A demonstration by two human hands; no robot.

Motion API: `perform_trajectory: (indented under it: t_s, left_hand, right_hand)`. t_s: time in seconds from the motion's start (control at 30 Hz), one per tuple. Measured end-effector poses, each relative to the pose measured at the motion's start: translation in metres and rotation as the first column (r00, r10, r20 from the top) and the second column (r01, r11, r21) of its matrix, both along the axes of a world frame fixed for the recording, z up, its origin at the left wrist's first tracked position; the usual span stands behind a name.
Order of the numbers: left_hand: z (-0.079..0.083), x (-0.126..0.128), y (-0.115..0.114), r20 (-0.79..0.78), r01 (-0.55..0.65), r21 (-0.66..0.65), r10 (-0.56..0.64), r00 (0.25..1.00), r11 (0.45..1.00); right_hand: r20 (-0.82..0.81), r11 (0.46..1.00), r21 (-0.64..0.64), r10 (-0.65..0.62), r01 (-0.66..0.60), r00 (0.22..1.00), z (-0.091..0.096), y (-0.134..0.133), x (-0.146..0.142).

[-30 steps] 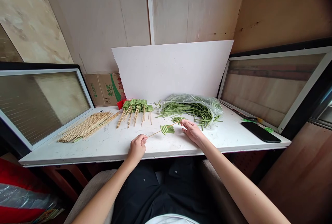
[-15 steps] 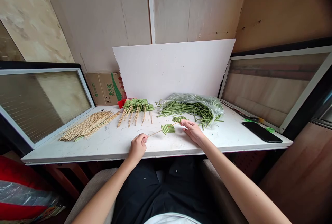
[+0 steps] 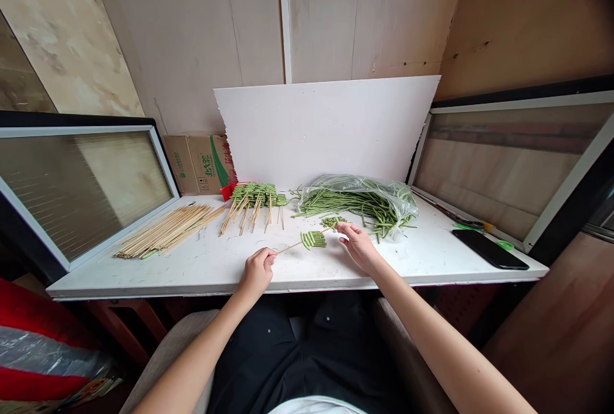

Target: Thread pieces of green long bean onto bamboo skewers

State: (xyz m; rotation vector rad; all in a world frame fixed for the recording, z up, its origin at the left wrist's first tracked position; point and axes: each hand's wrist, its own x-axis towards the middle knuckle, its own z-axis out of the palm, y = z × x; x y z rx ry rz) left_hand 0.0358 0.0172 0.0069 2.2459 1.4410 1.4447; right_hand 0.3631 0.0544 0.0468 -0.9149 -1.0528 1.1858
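Observation:
My left hand (image 3: 258, 270) is closed around the bare end of a bamboo skewer (image 3: 289, 247). Several short lengths of green bean (image 3: 313, 240) sit side by side across the skewer, above the tabletop. At its far end, the thumb and fingers of my right hand (image 3: 357, 244) pinch together by the tip; whether a bean piece is also between them I cannot make out. Just behind lies a small heap of cut bean pieces (image 3: 332, 222). Long green beans (image 3: 343, 201) spill from a clear plastic bag (image 3: 400, 191) beyond my right hand.
Finished bean skewers (image 3: 256, 196) are stacked at the back left of the white table (image 3: 201, 273). Loose bamboo skewers (image 3: 165, 230) lie further left, before a cardboard box (image 3: 196, 161). A black phone (image 3: 489, 249) and a green ring (image 3: 505, 245) are at right. A white board (image 3: 326, 129) stands behind.
The whole view has shifted slightly. Both hands keep nearly the same place and grip on the skewer, and the bean pieces on it look unchanged.

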Motion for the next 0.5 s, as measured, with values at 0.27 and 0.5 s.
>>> perform_trajectory:
  t_s: [0.27,0.5]
  left_hand:
    - [0.000,-0.001,0.000,-0.006,-0.017,-0.026,0.016,1.000,1.000]
    - [-0.001,-0.002,0.001,-0.001,-0.010,-0.025,0.010,1.000,1.000]
  right_hand:
    - [0.015,0.999,0.017,-0.046,0.046,0.999,-0.006,0.002,-0.007]
    - [-0.012,0.997,0.041,-0.061,0.062,0.998,-0.006,0.004,-0.012]
